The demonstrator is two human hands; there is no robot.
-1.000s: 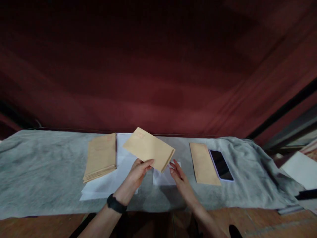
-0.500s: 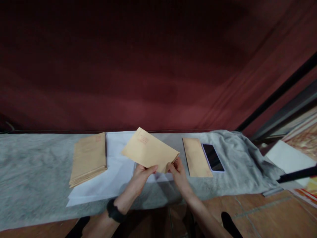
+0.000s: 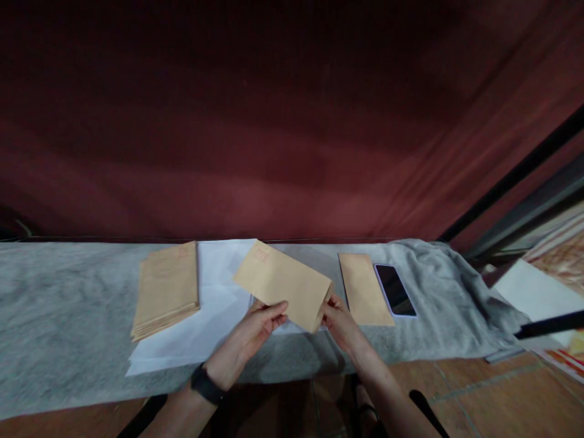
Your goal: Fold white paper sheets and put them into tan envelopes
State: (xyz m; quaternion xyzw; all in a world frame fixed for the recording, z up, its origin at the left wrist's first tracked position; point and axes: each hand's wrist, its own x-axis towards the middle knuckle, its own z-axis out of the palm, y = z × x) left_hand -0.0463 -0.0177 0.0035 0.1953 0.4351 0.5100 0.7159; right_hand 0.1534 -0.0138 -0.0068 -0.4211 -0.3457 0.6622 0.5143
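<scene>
A brown paper envelope (image 3: 285, 277) with a faint red printed mark near its upper left corner is held up in front of me, tilted down to the right. My left hand (image 3: 258, 328) pinches its lower edge, thumb on the front. At the envelope's right end my right hand (image 3: 340, 319) has its fingers at the end edge, partly hidden behind the paper. Under and left of the envelope lie white paper sheets (image 3: 223, 277). A stack of brown envelopes (image 3: 168, 280) rests on the sheets' left side. To the right, another brown envelope (image 3: 365, 289) lies flat.
A phone (image 3: 395, 291) with a pale purple edge lies beside the right envelope. Grey cloth (image 3: 68, 316) covers the narrow surface, bunched up at the right. Behind it rises a dark red wall (image 3: 274, 152). A black bar (image 3: 550, 322) and white sheet (image 3: 538, 295) are at far right.
My right hand has shifted slightly right along the envelope's end, which now looks more open and curved. The envelope has tipped a little, and my left hand still pinches its lower edge.
</scene>
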